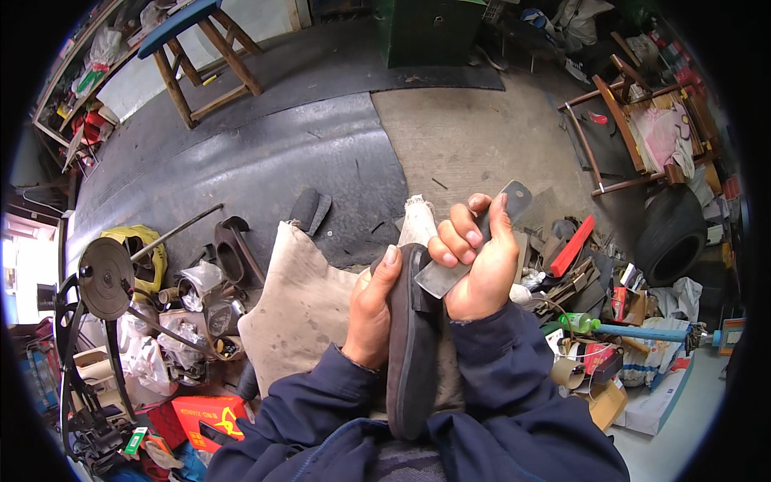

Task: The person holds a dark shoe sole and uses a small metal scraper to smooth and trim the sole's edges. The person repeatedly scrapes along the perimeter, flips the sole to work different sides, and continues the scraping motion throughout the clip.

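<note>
While pale cloth (293, 293) spreads beneath, dark shoe (412, 357) points lengthwise, left hand (371, 309) gripping its side; right hand (483, 269) clasps flat metal blade (442, 279) at shoe's far end. Best: low angle, steady pressure, left hand clear of edge.

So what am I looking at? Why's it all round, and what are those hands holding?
Those are a person's own bare hands, not a robot's. A camera worn on the person's head looks down, and its very wide lens makes the picture round and bends straight edges. The left hand holds a dark shoe. The right hand grips a flat metal tool, one end close to the shoe. A stained, pale cloth lies across the lap. Clutter surrounds it, like a red box and a red strip.
</note>
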{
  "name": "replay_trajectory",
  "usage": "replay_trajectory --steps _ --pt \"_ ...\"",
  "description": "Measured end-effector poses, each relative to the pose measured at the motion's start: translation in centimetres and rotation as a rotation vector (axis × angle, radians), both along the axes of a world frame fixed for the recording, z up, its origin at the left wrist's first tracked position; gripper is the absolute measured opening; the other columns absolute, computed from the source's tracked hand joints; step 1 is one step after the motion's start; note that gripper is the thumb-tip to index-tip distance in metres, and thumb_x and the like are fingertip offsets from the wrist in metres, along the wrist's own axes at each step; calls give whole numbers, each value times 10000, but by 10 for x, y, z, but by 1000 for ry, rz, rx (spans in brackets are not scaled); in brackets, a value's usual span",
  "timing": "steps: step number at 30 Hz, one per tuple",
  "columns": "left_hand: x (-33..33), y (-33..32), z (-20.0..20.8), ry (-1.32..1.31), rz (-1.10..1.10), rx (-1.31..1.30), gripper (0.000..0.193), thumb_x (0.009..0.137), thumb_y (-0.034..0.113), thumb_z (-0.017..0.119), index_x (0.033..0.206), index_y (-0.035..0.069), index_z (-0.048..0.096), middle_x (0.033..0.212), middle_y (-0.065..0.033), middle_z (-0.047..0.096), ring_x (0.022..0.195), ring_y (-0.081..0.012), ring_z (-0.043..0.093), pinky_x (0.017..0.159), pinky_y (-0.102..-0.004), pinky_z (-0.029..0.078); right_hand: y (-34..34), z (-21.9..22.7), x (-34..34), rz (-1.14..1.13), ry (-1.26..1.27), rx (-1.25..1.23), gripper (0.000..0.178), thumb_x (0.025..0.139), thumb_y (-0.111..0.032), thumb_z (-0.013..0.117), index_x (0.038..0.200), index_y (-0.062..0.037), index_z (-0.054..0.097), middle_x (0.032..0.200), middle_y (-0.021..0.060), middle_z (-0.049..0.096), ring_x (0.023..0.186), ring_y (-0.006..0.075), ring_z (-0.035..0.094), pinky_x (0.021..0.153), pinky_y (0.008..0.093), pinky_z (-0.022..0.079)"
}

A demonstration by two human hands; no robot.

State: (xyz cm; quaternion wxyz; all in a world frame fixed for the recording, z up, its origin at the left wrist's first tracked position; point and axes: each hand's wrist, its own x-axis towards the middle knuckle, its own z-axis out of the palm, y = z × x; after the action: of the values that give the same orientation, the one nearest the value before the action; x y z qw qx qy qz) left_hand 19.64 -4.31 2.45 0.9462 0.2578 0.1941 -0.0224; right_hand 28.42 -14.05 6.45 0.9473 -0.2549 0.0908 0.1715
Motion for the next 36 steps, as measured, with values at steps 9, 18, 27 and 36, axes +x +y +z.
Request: replay_trajectory --steps 9,18,27,36 --pt "3 -2 7 -3 -12 84 405 1063 358 493 1139 -12 637 1032 -88 699 909 -132 654 829 -275 515 -3 -3 2 -10 8 23 395 1087 -454 412 950 -104 532 642 -33 345 490 69 296 481 251 310" --pt "3 -4 1 -32 -12 78 389 1068 347 482 1149 -3 632 1063 -90 693 942 -137 650 855 -285 515 -1 -1 -1 13 -11 -7 383 1090 -449 400 949 -116 522 642 -30 355 497 73 297 484 254 301" --pt "0 -3 -1 -4 -16 112 383 1075 339 468 1184 7 626 1106 -98 691 985 -155 659 881 -294 527 1 -2 -4 -33 -22 -17 369 1088 -451 410 891 -143 459 629 -56 297 472 63 247 462 248 287" --pt "0 -5 -3 36 5 113 364 1067 343 499 1164 21 639 1061 -64 686 926 -126 642 824 -268 513 0 -3 -6 27 -38 4 374 1087 -460 403 875 -154 444 613 -62 284 455 61 226 442 252 273"
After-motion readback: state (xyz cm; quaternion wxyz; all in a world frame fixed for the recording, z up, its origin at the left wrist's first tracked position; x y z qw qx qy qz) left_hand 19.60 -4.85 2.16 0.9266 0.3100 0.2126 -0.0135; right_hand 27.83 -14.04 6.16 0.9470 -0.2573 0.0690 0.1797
